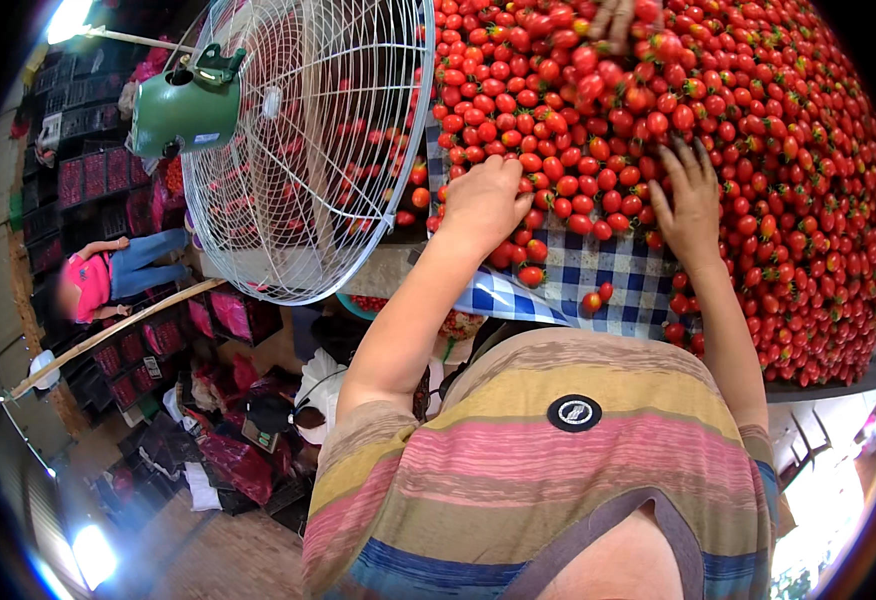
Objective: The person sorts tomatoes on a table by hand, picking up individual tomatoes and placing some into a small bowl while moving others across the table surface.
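A great heap of small red cherry tomatoes covers the table, some with green tops. My left hand rests at the near left edge of the heap, its fingers curled in; whatever lies under them is hidden. My right hand reaches onto the tomatoes with fingers stretched and apart, nothing gripped. Between my hands a blue and white checked cloth shows at the table's near edge, with a few loose tomatoes on it. At the far side, another person's hand is among the tomatoes.
A large wire-caged fan with a green motor housing stands close to my left arm. Farther left, a person in a pink top stands by stacked dark crates. Bags and red plastic lie on the floor at lower left.
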The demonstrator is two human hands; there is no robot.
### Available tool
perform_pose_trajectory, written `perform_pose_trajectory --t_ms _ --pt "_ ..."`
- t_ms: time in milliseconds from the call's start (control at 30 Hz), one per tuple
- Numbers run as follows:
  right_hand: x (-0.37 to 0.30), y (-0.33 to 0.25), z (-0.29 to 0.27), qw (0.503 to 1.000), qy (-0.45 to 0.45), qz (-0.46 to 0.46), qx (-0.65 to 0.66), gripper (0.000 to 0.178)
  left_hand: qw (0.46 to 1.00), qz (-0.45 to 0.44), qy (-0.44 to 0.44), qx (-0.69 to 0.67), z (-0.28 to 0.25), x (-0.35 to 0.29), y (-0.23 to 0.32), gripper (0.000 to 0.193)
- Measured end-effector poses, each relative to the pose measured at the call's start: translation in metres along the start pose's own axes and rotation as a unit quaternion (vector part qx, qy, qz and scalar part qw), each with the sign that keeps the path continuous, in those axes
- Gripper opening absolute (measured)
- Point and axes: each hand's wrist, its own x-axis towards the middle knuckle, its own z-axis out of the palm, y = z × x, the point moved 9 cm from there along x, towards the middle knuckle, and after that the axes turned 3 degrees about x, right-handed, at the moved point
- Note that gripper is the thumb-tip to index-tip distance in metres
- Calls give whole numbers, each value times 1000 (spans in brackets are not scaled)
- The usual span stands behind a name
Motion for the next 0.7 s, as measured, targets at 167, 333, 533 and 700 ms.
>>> perform_pose_trajectory --t_ms 167,333,533,700 --pt "2 -2 28 999 -24 -6 -21 60 998 14 66 9 -7 33 0 28" --pt "7 -6 38 999 -39 -14 -20 65 997 -22 -24 73 20 76 17 14" --pt "-10 -55 49 988 -125 -39 85 64 997 -47 24 -54 21 51 -15 24" --pt "-17 -109 35 969 -76 -62 226 58 919 -126 174 -331 -12 -9 -41 29"
